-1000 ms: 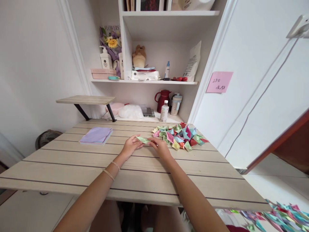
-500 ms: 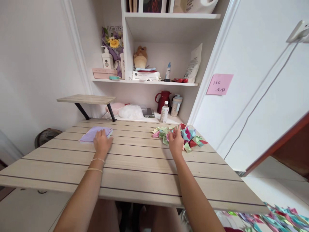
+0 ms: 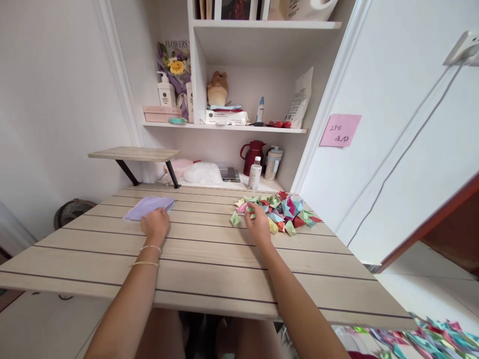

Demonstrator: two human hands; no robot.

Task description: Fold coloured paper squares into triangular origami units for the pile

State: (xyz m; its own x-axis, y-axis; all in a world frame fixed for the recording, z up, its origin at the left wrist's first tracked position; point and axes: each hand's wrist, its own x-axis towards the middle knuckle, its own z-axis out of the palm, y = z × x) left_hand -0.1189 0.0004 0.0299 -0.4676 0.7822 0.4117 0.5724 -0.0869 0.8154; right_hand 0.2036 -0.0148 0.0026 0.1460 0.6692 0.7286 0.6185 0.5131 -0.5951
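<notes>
My left hand is at the near right edge of a flat stack of purple paper, its fingers curled in on that edge. The fingertips are partly hidden, and I see no sheet raised. On the right, my right hand hovers at the left side of a heap of small folded paper boats in green, pink, blue, red and yellow. Its fingers are bent but apart, with nothing visible in them. One light green paper boat lies alone just left of that hand.
A clear plastic bottle, a red jug and a pale tumbler stand behind the heap. A small raised shelf is at the back left. More folded paper lies at the lower right, below the tabletop.
My right hand has moved left and toward me across the heap, and the light green boat now shows apart at its left. My left hand has drawn back slightly, its fingers curling.
</notes>
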